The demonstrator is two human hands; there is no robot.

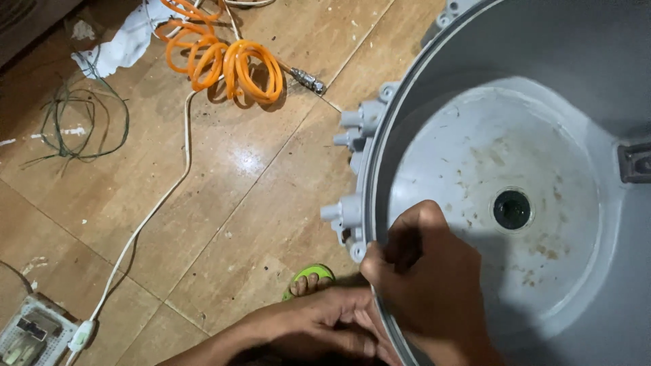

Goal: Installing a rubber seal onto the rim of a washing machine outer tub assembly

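Where the tiled floor runs leftmost, lying on it: a white power strip at the bottom corner, its white cable trailing upward, a loose green wire, a crumpled white rag. Further along, a coiled orange hose with a metal fitting. Below, a toe in a green sandal. Then the left hand, fingers curled against the outer rim of the grey plastic tub, pressed beside the right hand, whose fingers hook over that rim, gripping it. Filling the right side, the tub, stained inside, a dark hole at centre.
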